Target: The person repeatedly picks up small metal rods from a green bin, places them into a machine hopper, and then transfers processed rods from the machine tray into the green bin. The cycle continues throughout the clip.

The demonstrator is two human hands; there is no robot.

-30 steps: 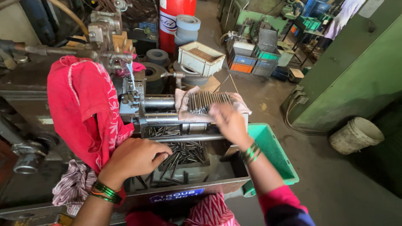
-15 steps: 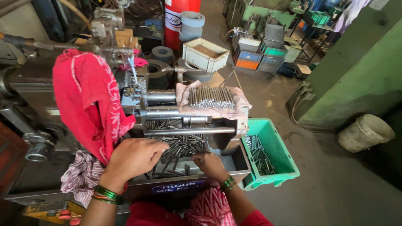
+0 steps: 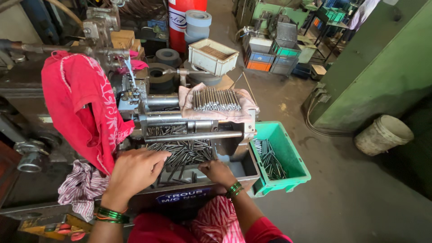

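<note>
Two hands worked in the steel tray (image 3: pixel 245 167) nearest me: my left hand (image 3: pixel 135 170) lay palm down with loose fingers on the heap of dark metal pins (image 3: pixel 182 153), and my right hand (image 3: pixel 218 171) was curled among them, though I could not tell whether it clamped any. Beside the tray hung a green plastic crate (image 3: pixel 292 155) with more pins inside. Above, a shiny row of finished pins (image 3: pixel 216 99) rested on a pale cloth (image 3: pixel 189 105) atop the grey machine (image 3: pixel 157 114). A red cloth (image 3: pixel 81 108) draped the left side, hiding the parts beneath. Beyond lay oily concrete floor (image 3: pixel 351 189), a battered white bucket (image 3: pixel 382 134), a green cabinet (image 3: pixel 387 67) and cluttered bins, hard to make out.
</note>
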